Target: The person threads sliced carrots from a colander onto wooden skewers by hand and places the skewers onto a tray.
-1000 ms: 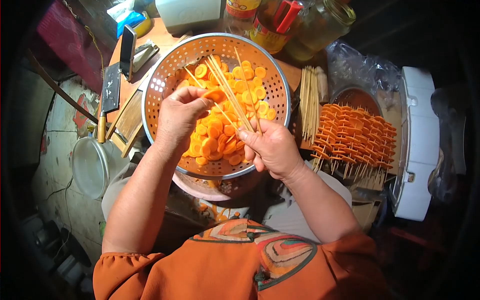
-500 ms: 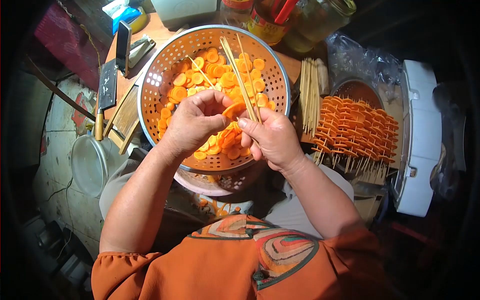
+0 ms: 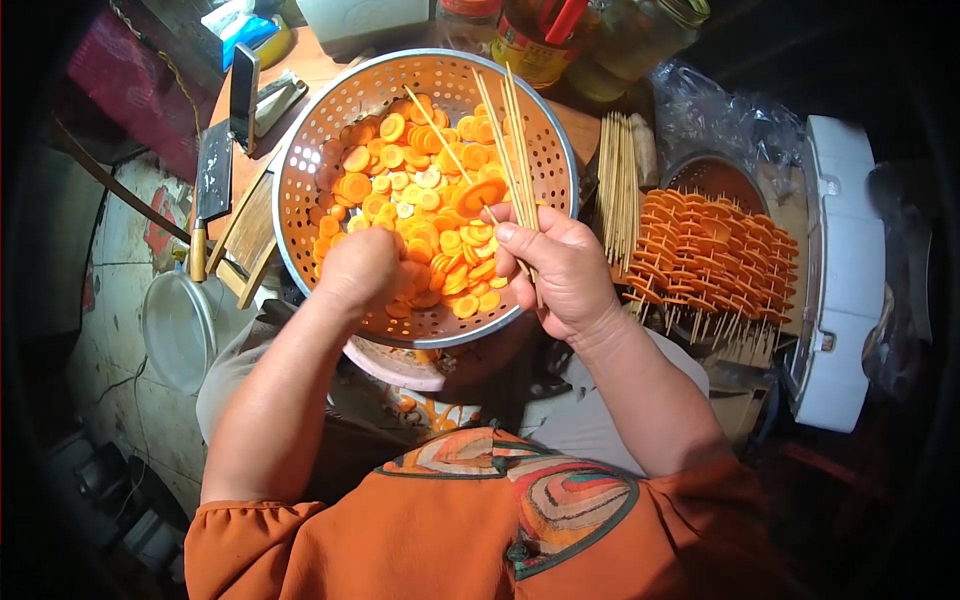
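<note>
A metal colander (image 3: 300, 225) holds many orange carrot slices (image 3: 430, 215). Over its right side, my right hand (image 3: 560, 265) is closed on several thin wooden skewers (image 3: 518, 165). One skewer, slanting to the upper left, carries a carrot slice (image 3: 480, 196) part way along it. My left hand (image 3: 368, 268) is down at the slices in the lower left of the colander, its fingers curled and mostly hidden; what they hold, if anything, does not show.
Right of the colander lie a bundle of bare skewers (image 3: 617, 190) and a stack of loaded carrot skewers (image 3: 710, 255), beside a white foam box (image 3: 840, 270). At left are a cleaver (image 3: 214, 175), a phone (image 3: 243, 95) and a bucket (image 3: 178, 330). Jars (image 3: 635, 50) stand behind.
My left hand has left the slice on the skewer and moved down left to the loose slices. My right hand still grips the skewers, which now lean differently.
</note>
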A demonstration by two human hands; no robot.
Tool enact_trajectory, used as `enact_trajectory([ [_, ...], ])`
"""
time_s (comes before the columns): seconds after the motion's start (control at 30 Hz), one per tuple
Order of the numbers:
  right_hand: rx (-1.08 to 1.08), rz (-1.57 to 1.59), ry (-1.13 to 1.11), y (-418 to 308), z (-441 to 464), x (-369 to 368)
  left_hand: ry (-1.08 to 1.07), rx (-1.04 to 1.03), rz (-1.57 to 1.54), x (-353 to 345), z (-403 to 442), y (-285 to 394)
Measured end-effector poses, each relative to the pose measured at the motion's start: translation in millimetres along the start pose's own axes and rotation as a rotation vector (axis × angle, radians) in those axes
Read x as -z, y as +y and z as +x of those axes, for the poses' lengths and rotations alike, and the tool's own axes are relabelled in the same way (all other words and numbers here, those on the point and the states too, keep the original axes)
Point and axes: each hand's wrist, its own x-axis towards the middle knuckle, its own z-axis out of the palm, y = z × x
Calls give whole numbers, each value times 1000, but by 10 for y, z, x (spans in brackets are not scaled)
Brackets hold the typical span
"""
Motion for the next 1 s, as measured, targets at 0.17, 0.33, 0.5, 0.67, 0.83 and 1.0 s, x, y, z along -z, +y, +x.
enact_trajectory([
  [0.17,4,-12,-15,-1,-39,-19,-43,-20,101,-103,5,75],
  [0.33,-41,-114,-35,-33,-72,-19,-123,7,72,77,-68,182],
  [0.5,-69,-138,-84,-43,-108,-57,-81,74,-524,198,37,63],
  [0.67,-79,-202,-139,-42,-173,-69,294,42,-1548,546,126,-192],
  [0.83,-102,-264,-147,-39,-211,-77,394,126,-1761,590,120,-243],
  [1.0,-89,-295,-150,-34,-241,-87,408,88,-1866,591,127,-283],
])
